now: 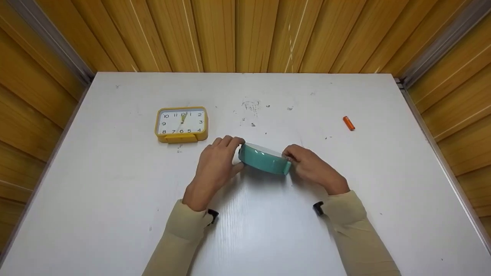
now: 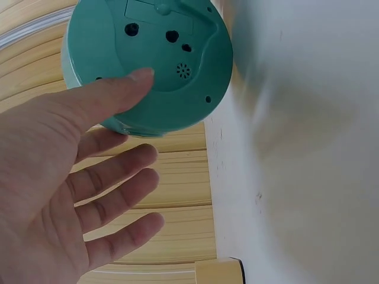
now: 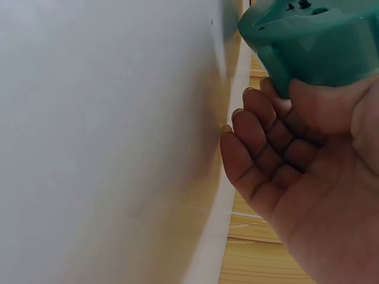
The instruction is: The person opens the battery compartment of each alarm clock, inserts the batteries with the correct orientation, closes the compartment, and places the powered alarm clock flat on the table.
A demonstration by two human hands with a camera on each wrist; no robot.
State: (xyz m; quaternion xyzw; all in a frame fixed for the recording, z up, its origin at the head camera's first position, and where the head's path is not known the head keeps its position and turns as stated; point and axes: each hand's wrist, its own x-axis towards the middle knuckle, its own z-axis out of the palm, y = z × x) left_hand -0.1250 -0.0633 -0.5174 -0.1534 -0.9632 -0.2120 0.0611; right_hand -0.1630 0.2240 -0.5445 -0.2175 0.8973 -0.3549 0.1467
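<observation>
Teal plastic: held a round, glossy, white-fronted case (image 1: 264, 160), tilted, at the centre of the head frame. Gripped its left rim with the bare left hand (image 1: 218, 163), cuffed in a beige fabric sleeve (image 1: 184, 226); had the left thumb (image 2: 121, 92) against its back, toward the top of the left wrist frame, near a small round teal grille (image 2: 183, 71). Pinched its right end with the bare right hand (image 1: 312, 166), by a raised teal strip (image 3: 273, 70) at the upper right of the right wrist frame. Saw, upper left of centre in the head frame, a yellow rectangular clock (image 1: 181, 125) with a white dial; at right, an orange cylindrical battery (image 1: 348, 123), lying on the white tabletop (image 1: 115, 214), well apart from both hands
</observation>
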